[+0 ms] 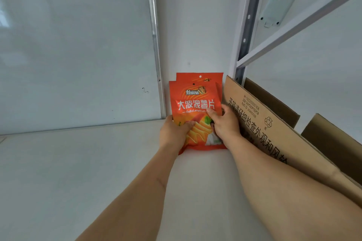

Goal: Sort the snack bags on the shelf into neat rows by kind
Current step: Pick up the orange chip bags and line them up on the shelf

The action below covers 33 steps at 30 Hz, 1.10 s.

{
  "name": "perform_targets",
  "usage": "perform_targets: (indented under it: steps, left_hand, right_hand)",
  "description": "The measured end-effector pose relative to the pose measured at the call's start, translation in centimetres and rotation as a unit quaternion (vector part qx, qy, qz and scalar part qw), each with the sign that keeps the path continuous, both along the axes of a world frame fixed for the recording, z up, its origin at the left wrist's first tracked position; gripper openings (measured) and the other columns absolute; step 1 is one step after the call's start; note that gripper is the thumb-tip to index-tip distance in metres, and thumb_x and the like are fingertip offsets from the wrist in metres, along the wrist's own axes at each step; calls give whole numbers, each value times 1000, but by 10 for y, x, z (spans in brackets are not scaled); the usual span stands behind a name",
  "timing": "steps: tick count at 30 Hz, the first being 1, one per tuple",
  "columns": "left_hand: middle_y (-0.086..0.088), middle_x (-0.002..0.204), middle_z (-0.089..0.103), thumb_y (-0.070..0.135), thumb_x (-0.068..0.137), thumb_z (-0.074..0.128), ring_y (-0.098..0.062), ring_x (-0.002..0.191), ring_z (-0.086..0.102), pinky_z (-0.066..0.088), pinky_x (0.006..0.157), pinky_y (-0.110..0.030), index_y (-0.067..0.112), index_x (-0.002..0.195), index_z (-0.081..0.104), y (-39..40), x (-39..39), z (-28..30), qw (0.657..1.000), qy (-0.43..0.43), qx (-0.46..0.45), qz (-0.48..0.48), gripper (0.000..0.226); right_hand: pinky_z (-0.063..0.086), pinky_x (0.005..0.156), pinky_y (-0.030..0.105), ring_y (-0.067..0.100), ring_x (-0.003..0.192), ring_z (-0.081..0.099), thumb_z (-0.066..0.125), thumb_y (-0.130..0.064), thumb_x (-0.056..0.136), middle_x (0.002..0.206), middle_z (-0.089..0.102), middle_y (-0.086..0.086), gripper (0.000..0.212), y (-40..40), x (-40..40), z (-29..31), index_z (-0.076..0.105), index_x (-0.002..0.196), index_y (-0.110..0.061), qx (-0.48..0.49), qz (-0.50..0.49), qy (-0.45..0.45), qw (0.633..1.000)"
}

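Observation:
An orange-red chip bag with white lettering stands upright at the back of the white shelf, against the wall. A second bag of the same kind stands right behind it, only its top edge showing. My left hand grips the front bag's lower left edge, thumb across its face. My right hand grips its right side, thumb on the front and fingers behind.
An open cardboard box with printed black text stands close on the right, its flap touching my right hand and forearm. A white metal shelf post rises behind it. A whiteboard-like panel covers the wall to the left.

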<state>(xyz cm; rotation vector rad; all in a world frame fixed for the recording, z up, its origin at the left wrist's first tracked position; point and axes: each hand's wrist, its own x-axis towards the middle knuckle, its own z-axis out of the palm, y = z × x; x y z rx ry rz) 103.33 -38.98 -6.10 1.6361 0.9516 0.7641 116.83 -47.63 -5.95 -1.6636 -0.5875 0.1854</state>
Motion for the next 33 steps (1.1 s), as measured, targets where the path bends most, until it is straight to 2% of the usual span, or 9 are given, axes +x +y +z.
perform_targets:
  steps: [3, 5, 8, 10, 14, 17, 22, 29, 33]
  left_hand:
    - [-4, 119, 69, 45, 87, 70, -25, 104, 67, 52, 85, -32, 18, 134, 53, -2, -15, 4, 998, 26, 43, 41, 57]
    - [-3, 124, 65, 51, 91, 61, -27, 114, 62, 48, 88, -35, 16, 139, 49, 1, -27, 6, 988, 80, 116, 66, 61]
    - [0, 133, 59, 50, 97, 50, -25, 120, 57, 46, 87, -37, 19, 137, 53, 0, -61, 5, 933, 205, 282, 95, 51]
    - [0, 134, 58, 47, 99, 47, -25, 120, 56, 46, 86, -38, 20, 135, 55, 2, -86, 3, 896, 269, 338, 97, 46]
    - [1, 130, 60, 44, 101, 44, -24, 117, 58, 40, 78, -33, 22, 133, 57, 5, -126, -2, 871, 327, 356, 88, 41]
    - [2, 125, 63, 42, 101, 43, -24, 111, 61, 38, 75, -32, 22, 129, 59, 3, -150, -4, 850, 354, 379, 92, 38]
    - [2, 112, 66, 38, 103, 41, -23, 100, 63, 39, 72, -32, 21, 116, 64, 6, -204, -1, 777, 422, 458, 98, 32]
    - [1, 103, 65, 32, 103, 39, -23, 94, 61, 32, 68, -31, 19, 105, 63, 33, -331, 11, 722, 450, 515, 108, 27]
    - [0, 107, 65, 33, 103, 39, -24, 98, 63, 41, 74, -33, 19, 108, 63, 52, -422, 15, 700, 475, 521, 113, 28]
  right_hand:
    - [46, 84, 27, 20, 109, 60, 61, -45, 93, 128, 60, 1, 52, 1, -15, 10, 49, 135, -18, -99, -107, -140, 979]
    - [42, 100, 43, 29, 126, 50, 53, -47, 96, 139, 51, 9, 54, 3, -26, 19, 47, 138, -15, -160, -163, -284, 931]
    - [28, 112, 50, 33, 140, 35, 47, -46, 97, 151, 39, 14, 51, 3, -44, 27, 49, 138, -16, -215, -167, -417, 868]
    - [22, 115, 51, 35, 145, 24, 43, -47, 98, 159, 26, 16, 54, 2, -47, 27, 45, 142, -16, -265, -153, -388, 869]
    - [19, 117, 51, 35, 147, 18, 44, -43, 97, 161, 21, 16, 54, -2, -57, 28, 44, 142, -14, -296, -149, -357, 873]
    - [19, 115, 48, 33, 145, 24, 46, -39, 97, 157, 31, 13, 45, 5, -88, 30, 54, 134, -14, -264, -105, -416, 864]
    - [31, 98, 42, 30, 120, 46, 46, -30, 97, 128, 56, 7, 31, 23, -156, 28, 64, 116, -12, -251, 1, -531, 809]
    - [32, 95, 39, 26, 114, 51, 39, -29, 101, 123, 60, 1, 31, 61, -287, 8, 63, 117, -17, -267, 94, -558, 780]
    - [33, 96, 38, 26, 114, 51, 35, -28, 103, 125, 59, 2, 32, 88, -377, 6, 61, 119, -18, -268, 129, -561, 772]
